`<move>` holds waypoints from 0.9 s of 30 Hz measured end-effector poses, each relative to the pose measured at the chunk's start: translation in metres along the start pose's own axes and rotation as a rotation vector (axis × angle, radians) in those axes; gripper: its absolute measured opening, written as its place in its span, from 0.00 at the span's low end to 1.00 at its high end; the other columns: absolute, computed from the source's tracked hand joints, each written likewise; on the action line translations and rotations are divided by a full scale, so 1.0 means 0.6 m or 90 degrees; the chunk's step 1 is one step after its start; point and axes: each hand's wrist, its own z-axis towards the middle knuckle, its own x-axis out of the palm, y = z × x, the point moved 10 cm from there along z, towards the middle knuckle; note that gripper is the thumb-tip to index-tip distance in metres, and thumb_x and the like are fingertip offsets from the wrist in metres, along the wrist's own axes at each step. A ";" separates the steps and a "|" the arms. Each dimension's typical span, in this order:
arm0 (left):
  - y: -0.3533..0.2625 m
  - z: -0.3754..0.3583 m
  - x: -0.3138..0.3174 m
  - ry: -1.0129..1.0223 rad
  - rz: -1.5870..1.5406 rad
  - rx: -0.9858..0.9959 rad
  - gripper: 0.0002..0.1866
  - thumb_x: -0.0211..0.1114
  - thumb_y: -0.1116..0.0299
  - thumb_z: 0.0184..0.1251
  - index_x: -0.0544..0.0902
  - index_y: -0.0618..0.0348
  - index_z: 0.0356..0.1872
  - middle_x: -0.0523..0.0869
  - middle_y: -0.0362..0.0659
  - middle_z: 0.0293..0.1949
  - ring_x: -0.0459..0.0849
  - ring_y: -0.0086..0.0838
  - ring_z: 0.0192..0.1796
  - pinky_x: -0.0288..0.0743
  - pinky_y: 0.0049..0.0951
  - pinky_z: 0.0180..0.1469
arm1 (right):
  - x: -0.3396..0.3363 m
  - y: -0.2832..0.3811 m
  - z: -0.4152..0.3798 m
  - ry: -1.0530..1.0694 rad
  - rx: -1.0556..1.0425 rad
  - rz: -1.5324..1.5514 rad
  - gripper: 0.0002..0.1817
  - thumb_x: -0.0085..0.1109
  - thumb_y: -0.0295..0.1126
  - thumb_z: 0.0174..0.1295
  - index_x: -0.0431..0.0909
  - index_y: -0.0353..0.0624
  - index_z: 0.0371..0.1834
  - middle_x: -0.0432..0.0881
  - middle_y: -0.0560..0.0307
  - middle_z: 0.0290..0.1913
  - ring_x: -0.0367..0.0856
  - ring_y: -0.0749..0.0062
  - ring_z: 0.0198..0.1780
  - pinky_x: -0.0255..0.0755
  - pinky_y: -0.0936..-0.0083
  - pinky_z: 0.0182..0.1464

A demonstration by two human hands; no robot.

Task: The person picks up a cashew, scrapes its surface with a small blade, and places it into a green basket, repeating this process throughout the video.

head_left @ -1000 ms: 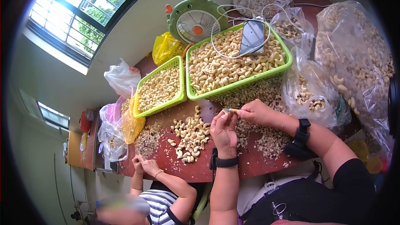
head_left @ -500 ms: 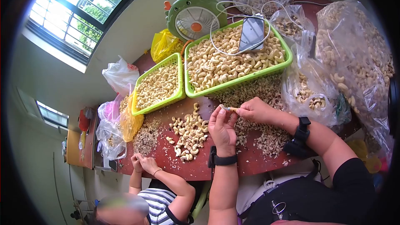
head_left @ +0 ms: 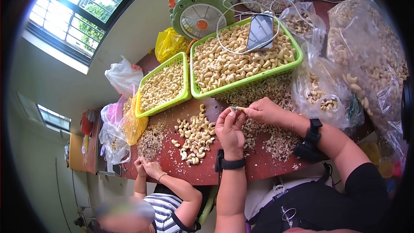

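My left hand [head_left: 231, 131], palm turned up, pinches a small piece that looks like a cashew, mostly hidden by the fingertips. My right hand [head_left: 264, 111] is closed around a small knife [head_left: 239, 109] with a yellowish handle, its tip meeting the left thumb and forefinger. Left of my hands, a loose pile of pale cashews [head_left: 196, 136] lies on the red table [head_left: 215, 169]. Brown skin flakes [head_left: 278, 142] are heaped under and beside my right forearm.
Two green baskets, a large one [head_left: 250, 75] and a smaller one [head_left: 166, 106], hold cashews. A phone [head_left: 260, 31] with a white cable lies on the large one. Behind stands a green fan [head_left: 200, 17]. Plastic bags of nuts [head_left: 366, 51] crowd the right. A co-worker's hands [head_left: 146, 167] are at lower left.
Both hands stay together at nearly the same spot, with the knife shifted slightly at the left fingertips. The whole view has moved a little; the pile looks the same.
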 end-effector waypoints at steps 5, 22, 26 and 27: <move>0.004 0.003 -0.006 -0.015 -0.006 -0.017 0.09 0.55 0.78 0.57 0.72 0.64 0.40 0.79 0.44 0.33 0.80 0.28 0.37 0.79 0.29 0.40 | 0.005 -0.002 0.001 0.019 0.011 0.004 0.21 0.47 0.44 0.58 0.75 0.37 0.19 0.71 0.60 0.12 0.69 0.81 0.16 0.64 0.81 0.20; -0.007 -0.001 -0.002 -0.018 0.056 0.020 0.08 0.55 0.77 0.57 0.72 0.66 0.37 0.78 0.43 0.31 0.79 0.27 0.34 0.79 0.27 0.38 | -0.001 -0.001 0.000 0.000 -0.005 -0.041 0.20 0.48 0.45 0.55 0.76 0.36 0.21 0.71 0.55 0.12 0.68 0.76 0.16 0.64 0.76 0.22; -0.008 -0.002 0.001 -0.007 0.065 0.021 0.07 0.55 0.77 0.57 0.71 0.66 0.37 0.77 0.44 0.32 0.79 0.27 0.34 0.79 0.28 0.38 | -0.004 0.003 -0.001 -0.001 -0.012 -0.053 0.20 0.48 0.45 0.55 0.76 0.36 0.21 0.71 0.55 0.12 0.68 0.77 0.16 0.64 0.76 0.22; -0.008 -0.002 0.001 -0.005 0.066 0.021 0.07 0.55 0.77 0.57 0.71 0.66 0.37 0.77 0.44 0.32 0.79 0.27 0.34 0.79 0.28 0.38 | -0.004 0.004 0.000 0.003 -0.019 -0.060 0.20 0.48 0.45 0.56 0.76 0.36 0.21 0.71 0.56 0.12 0.68 0.78 0.16 0.64 0.77 0.22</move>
